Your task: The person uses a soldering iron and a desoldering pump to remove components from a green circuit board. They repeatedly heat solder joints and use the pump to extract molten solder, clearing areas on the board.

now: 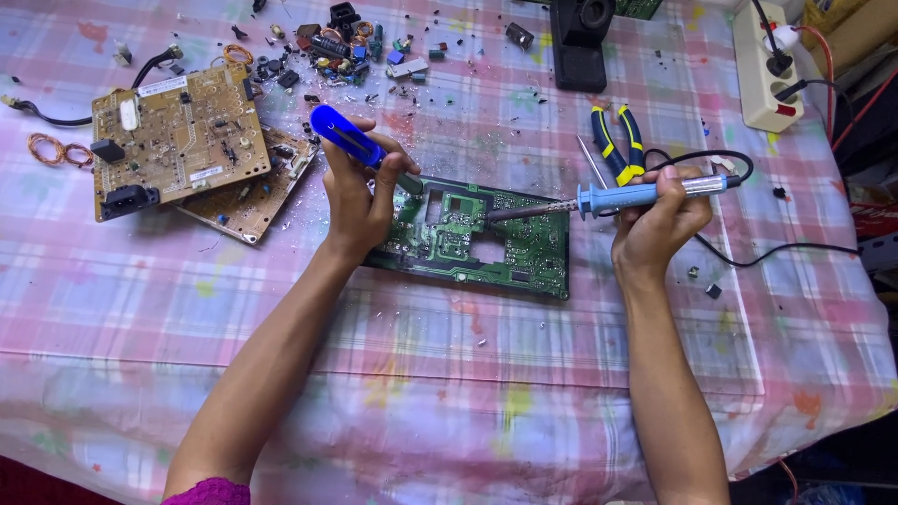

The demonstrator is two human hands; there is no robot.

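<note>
A green circuit board [505,248] lies flat on the checked tablecloth in the middle. My left hand [357,201] rests on the board's left end and grips a blue-handled screwdriver [344,137], its handle slanting up to the left. My right hand [659,224] holds a soldering iron [625,195] with a light blue grip. The iron's dark metal tip [514,212] reaches left over the board, near its cut-out middle. The iron's black cord [795,249] loops off to the right.
Two brown circuit boards [173,140] lie stacked at the left. Copper wire coils [58,150] sit beside them. A heap of loose components [346,51] is at the back. Blue-and-yellow pliers [617,140] lie behind the iron. A white power strip [765,65] stands at the far right.
</note>
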